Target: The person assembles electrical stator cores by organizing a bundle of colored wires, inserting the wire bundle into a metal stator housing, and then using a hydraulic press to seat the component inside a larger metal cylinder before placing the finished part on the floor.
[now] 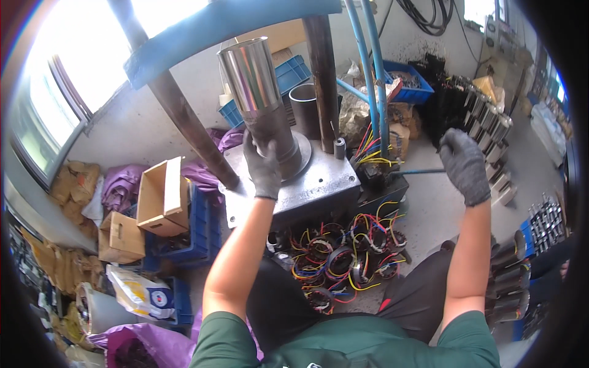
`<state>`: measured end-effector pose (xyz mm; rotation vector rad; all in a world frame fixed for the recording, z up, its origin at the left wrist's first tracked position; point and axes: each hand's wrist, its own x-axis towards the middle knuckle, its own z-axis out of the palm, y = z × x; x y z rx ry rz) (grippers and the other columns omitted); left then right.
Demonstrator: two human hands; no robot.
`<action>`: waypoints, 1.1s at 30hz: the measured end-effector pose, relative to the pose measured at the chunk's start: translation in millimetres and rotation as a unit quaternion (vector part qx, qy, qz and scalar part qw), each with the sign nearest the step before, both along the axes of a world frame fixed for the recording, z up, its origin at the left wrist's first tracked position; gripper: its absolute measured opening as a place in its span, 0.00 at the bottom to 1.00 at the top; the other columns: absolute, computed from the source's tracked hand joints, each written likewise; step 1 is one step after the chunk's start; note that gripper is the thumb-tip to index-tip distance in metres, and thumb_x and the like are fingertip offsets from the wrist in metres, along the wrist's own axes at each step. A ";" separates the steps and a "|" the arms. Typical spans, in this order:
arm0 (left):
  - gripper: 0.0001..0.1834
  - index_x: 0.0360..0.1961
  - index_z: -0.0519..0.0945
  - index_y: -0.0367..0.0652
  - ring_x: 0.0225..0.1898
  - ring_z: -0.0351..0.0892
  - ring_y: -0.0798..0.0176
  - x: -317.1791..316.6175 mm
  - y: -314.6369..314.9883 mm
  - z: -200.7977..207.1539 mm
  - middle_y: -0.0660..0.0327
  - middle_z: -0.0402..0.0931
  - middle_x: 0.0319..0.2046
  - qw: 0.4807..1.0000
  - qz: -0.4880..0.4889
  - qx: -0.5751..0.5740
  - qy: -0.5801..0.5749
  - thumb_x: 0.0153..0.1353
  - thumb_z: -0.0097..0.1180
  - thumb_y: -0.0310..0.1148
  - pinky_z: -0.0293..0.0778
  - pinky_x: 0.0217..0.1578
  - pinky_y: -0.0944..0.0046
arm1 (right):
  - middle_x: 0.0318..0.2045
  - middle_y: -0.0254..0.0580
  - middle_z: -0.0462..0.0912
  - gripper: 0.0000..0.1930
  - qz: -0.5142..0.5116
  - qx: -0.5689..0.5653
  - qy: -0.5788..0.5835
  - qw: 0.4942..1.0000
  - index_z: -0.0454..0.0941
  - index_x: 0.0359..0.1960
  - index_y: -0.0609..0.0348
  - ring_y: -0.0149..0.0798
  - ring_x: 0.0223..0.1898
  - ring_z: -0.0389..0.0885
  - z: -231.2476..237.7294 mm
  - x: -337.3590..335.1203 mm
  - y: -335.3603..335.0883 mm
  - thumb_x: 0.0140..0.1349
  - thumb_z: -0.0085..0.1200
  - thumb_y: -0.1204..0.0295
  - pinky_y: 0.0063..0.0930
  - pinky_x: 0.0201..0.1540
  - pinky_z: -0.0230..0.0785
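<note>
Shiny metal, the cylinder stands just beyond the left hand, whose thumb and fingers are parted; the step looks like steadying, and the next move calls for an even hold. The right hand has curled fingers; its palm is hidden, so I cannot tell whether it is empty.

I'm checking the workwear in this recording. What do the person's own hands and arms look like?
The left hand and right hand each wear a dark grey, fabric-looking glove that ends at the wrist. The forearms are bare below dark green short sleeves. I see no cables on either arm.
</note>
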<state>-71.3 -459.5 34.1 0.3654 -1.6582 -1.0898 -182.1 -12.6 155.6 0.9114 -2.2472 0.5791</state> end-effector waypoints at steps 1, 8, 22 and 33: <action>0.42 0.75 0.59 0.37 0.71 0.64 0.53 -1.0 6.4 -23.3 0.48 0.65 0.68 0.999 -0.020 0.039 0.025 0.62 0.65 0.23 0.59 0.73 0.58 | 0.36 0.52 0.81 0.05 0.008 0.053 0.021 0.998 0.75 0.36 0.57 0.58 0.40 0.82 -0.6 7.9 7.7 0.60 0.58 0.74 0.48 0.45 0.76; 0.42 0.72 0.63 0.35 0.68 0.70 0.45 6.6 -4.7 -64.0 0.44 0.70 0.65 0.997 0.022 0.001 -0.080 0.57 0.68 0.23 0.64 0.71 0.54 | 0.44 0.49 0.85 0.15 0.202 0.355 -0.247 0.879 0.81 0.46 0.56 0.55 0.44 0.86 -7.0 67.6 52.6 0.56 0.60 0.74 0.43 0.48 0.80; 0.37 0.68 0.69 0.40 0.63 0.74 0.41 13.6 -11.9 -62.7 0.44 0.75 0.60 0.994 0.052 0.000 -0.101 0.56 0.68 0.24 0.69 0.66 0.50 | 0.28 0.50 0.86 0.16 0.025 0.310 -0.267 0.912 0.85 0.32 0.55 0.56 0.35 0.86 -83.6 131.4 62.9 0.60 0.63 0.54 0.48 0.41 0.78; 0.35 0.68 0.70 0.42 0.64 0.73 0.41 4.1 -24.8 -81.6 0.44 0.74 0.61 0.994 0.049 0.008 -0.097 0.58 0.67 0.26 0.69 0.67 0.50 | 0.30 0.53 0.85 0.16 0.010 0.314 -0.294 0.903 0.86 0.35 0.57 0.57 0.36 0.86 -68.0 129.4 55.9 0.60 0.63 0.56 0.49 0.43 0.78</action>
